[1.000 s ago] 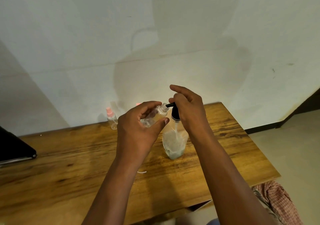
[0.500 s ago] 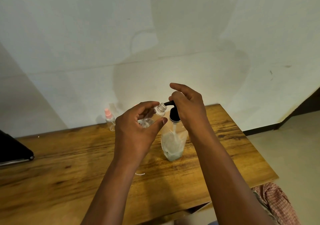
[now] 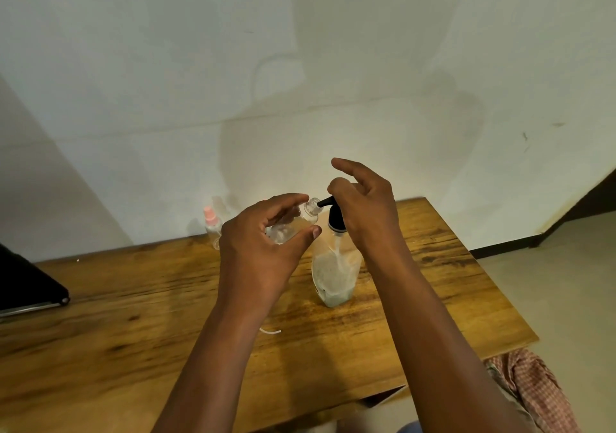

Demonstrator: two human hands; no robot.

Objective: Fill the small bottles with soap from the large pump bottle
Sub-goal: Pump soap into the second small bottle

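At centre frame I see my left hand (image 3: 263, 249) curled around a small clear bottle (image 3: 293, 224), tilted so its open neck meets the black nozzle of the large pump bottle (image 3: 335, 274), which stands on the wooden table (image 3: 133, 326). My right hand (image 3: 365, 209) rests on the pump head, index finger lifted, other fingers loosely bent. A second small bottle with a pink cap (image 3: 211, 224) stands left of centre, by the wall.

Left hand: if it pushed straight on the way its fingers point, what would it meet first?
Likely the black pump nozzle, which sits at the mouth of the small bottle that the left hand holds; depth is unclear.
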